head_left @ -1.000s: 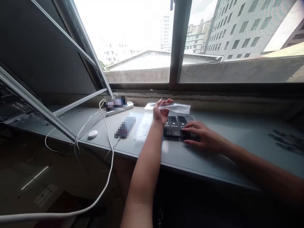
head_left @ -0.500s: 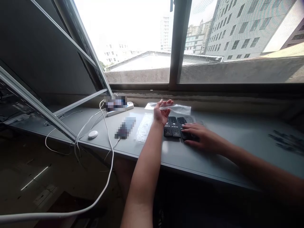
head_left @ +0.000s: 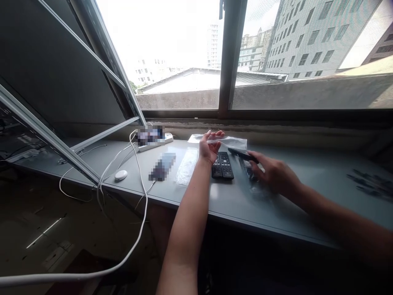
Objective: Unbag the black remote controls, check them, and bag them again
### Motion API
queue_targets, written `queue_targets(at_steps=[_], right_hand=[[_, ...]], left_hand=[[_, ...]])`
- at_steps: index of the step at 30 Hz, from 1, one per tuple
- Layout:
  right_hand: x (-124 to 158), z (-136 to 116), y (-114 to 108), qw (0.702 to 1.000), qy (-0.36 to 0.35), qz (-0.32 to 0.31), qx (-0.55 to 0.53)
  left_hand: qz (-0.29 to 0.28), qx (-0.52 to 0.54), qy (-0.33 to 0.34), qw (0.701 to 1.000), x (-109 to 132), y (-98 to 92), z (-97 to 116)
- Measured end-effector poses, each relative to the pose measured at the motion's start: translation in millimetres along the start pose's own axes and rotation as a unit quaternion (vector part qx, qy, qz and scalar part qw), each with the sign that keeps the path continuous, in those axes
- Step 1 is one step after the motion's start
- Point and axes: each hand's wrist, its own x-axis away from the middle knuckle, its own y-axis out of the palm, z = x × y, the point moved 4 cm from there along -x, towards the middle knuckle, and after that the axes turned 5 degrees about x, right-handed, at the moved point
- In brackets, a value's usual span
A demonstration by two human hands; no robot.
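My left hand (head_left: 210, 148) is closed on a clear plastic bag (head_left: 235, 143), which extends to the right from its fingers toward the window. My right hand (head_left: 272, 171) grips a black remote control (head_left: 242, 155) by its near end. That remote is raised off the table and tilted, its tip close to the bag. Two more black remotes (head_left: 226, 167) lie side by side on the table between my hands, the left one partly behind my left wrist. Beneath my right hand is some crumpled clear plastic (head_left: 255, 185), blurred. Flat clear bags (head_left: 186, 167) lie left of my left forearm.
Further left on the grey table (head_left: 221, 200) are a blurred-out phone (head_left: 162, 166) with a cable, a round white object (head_left: 120, 175) and a power strip (head_left: 168, 138). White cables (head_left: 144, 196) hang over the front edge. Dark items (head_left: 370, 184) lie far right.
My right hand has lifted the rightmost remote off the table and tilted it toward the bag. The left hand has stayed in place with the bag.
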Motion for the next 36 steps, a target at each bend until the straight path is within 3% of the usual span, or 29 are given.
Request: queue_targets(at_steps=[4,7,14,18,22,29,34,36], right_hand=[[-1.0,12.8,-5.5,0.991,0.093,0.039,-0.086],[-1.2,21.3,-7.4,0.963,0.183,0.055,-0.191],[-3.3,33.1,-17.7,0.853,0.33,0.145,-0.378],[-2.8,46.2,-10.6,0.757,0.392,0.169,-0.495],[-3.4,59.7,3.2,0.685,0.377,0.143,-0.607],[-4.7,66.3,7.5,0.648,0.354,0.062,-0.672],[-7.4,52.8,-0.1,0.566,0.375,0.02,-0.733],[-8.7,45.7,-3.3,0.556,0.372,0.006,-0.743]], left_hand=[[-0.011,-0.01,0.008,1.0,0.7,0.0,0.0],[-0.011,-0.005,0.005,1.0,-0.4,-0.7,-0.9],[-0.013,-0.006,0.003,1.0,-0.5,0.7,-0.1],[-0.009,0.003,0.007,1.0,0.3,0.5,1.2],[0.004,0.009,0.013,1.0,1.1,-1.0,2.6],[0.007,-0.008,0.007,1.0,1.5,-0.6,2.3],[0.016,-0.004,-0.003,1.0,0.6,-1.8,-0.5],[0.02,0.002,-0.009,1.0,0.4,-2.3,-1.5]])
